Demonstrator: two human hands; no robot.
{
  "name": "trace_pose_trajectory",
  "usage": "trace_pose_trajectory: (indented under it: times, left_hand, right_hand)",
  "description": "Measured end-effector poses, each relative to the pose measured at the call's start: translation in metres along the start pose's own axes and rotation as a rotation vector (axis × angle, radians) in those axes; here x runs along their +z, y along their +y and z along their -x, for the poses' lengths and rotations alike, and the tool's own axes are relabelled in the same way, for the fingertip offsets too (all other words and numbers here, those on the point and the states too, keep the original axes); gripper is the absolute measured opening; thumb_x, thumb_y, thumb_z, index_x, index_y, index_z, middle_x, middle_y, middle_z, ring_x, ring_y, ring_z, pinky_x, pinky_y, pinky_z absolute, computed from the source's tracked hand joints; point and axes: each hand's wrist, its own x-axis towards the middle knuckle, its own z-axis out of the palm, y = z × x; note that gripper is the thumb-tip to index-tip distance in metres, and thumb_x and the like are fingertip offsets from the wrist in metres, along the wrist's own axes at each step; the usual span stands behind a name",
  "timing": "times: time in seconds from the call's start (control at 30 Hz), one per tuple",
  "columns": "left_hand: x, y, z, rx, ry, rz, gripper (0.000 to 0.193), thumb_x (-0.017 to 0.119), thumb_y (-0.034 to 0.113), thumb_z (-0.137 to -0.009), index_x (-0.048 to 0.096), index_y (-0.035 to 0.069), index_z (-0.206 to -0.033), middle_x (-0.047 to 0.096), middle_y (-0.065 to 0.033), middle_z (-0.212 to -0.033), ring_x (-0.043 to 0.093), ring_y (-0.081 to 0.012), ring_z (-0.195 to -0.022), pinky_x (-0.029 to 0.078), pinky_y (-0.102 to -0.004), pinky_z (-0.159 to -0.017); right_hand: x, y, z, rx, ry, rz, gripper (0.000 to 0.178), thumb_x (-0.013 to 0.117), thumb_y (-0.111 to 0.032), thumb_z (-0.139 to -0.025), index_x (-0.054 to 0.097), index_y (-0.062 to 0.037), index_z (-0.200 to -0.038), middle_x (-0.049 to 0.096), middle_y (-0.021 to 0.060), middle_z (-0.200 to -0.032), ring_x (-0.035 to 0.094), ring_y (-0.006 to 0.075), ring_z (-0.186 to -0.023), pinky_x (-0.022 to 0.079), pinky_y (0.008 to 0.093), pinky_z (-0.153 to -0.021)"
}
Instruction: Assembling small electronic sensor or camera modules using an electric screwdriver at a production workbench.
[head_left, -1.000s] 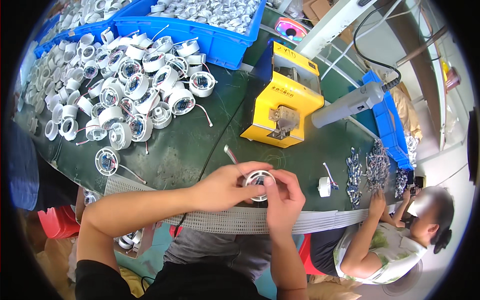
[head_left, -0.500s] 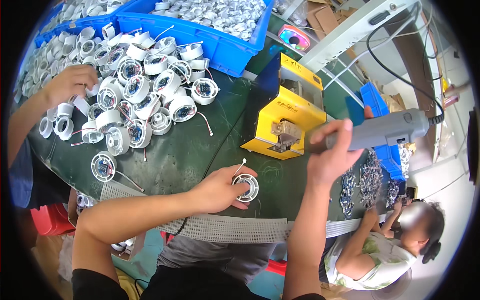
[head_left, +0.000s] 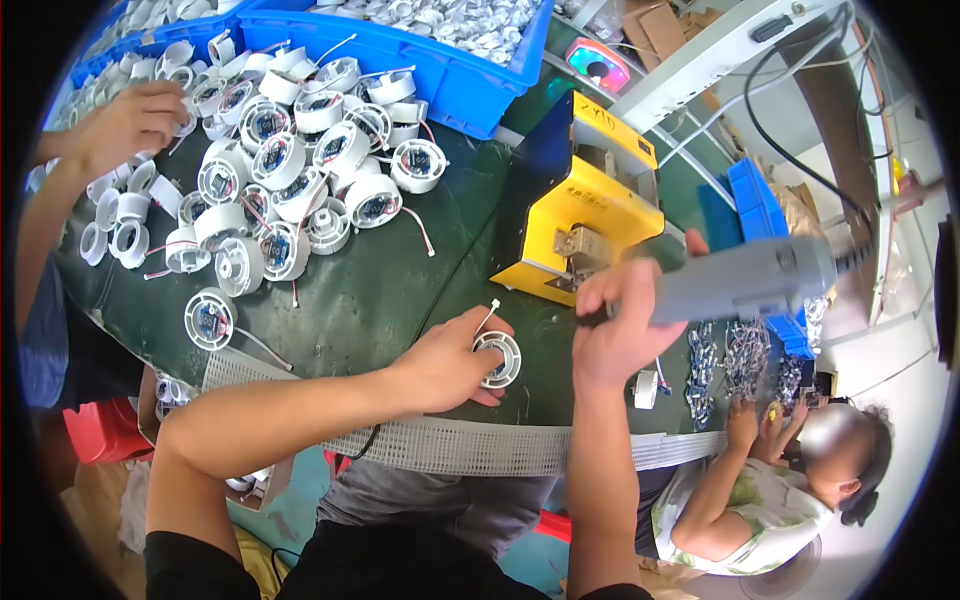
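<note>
My left hand (head_left: 455, 360) is closed around a round white plastic housing (head_left: 512, 362), its thumb over the open ring. A short white wire with a small plug sticks up from it. Gripped in my right hand (head_left: 618, 325) is a grey corded electric screwdriver (head_left: 745, 282), lying nearly level, its cord end toward the right. The driver's tip is mostly hidden by my fingers and blurred, to the right of the housing and apart from it. Just beyond my right hand stands a yellow and black screw feeder (head_left: 600, 210).
Many white housings with blue circuit boards (head_left: 280, 160) are heaped at left. Blue bins (head_left: 400, 60) stand behind them. A co-worker's hand (head_left: 135, 125) touches the heap. Another person (head_left: 740, 500) works at right near bundled wired boards (head_left: 745, 360). One white housing (head_left: 646, 390) lies beside my right forearm.
My right hand has brought the screwdriver left and nearer, from the feeder's front toward the held housing. A white housing by my right forearm has come into view. My left hand keeps its hold.
</note>
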Motion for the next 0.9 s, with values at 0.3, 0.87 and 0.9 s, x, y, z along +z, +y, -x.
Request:
trace_pose_trajectory:
  times: [0.3, 0.87, 0.9]
  left_hand:
    - [0.0, -0.002, -0.003, 0.016, 0.013, 0.01, 0.029, 0.05, 0.004, -0.093, 0.047, -0.003, -0.121, 0.059, -0.0161, -0.106, 0.069, -0.0226, -0.081, 0.062, -0.0346, -0.069]
    - [0.003, -0.003, -0.002, 0.077, 0.023, -0.059, 0.028, 0.051, 0.01, -0.094, 0.05, -0.003, -0.119, 0.061, -0.016, -0.109, 0.068, -0.0216, -0.086, 0.062, -0.0342, -0.071]
    - [0.005, -0.002, -0.003, 0.084, 0.024, -0.049, 0.028, 0.052, 0.01, -0.094, 0.051, -0.002, -0.119, 0.062, -0.0155, -0.108, 0.068, -0.0215, -0.085, 0.062, -0.0343, -0.071]
  right_hand:
    - [0.007, -0.012, 0.057, 0.128, 0.002, -0.13, 0.06, 0.052, -0.009, -0.091, 0.018, -0.0052, -0.141, 0.043, 0.0041, -0.06, 0.041, 0.0128, -0.043, 0.04, 0.0278, -0.04]
    - [0.002, -0.002, 0.067, 0.118, -0.155, -0.09, 0.053, 0.055, -0.009, -0.09, 0.022, -0.0024, -0.131, 0.046, 0.0065, -0.064, 0.046, 0.0156, -0.046, 0.044, 0.0294, -0.046]
    - [0.001, -0.001, 0.069, 0.105, -0.169, -0.081, 0.052, 0.055, -0.009, -0.089, 0.023, -0.0015, -0.13, 0.047, 0.007, -0.064, 0.046, 0.0161, -0.046, 0.044, 0.03, -0.047]
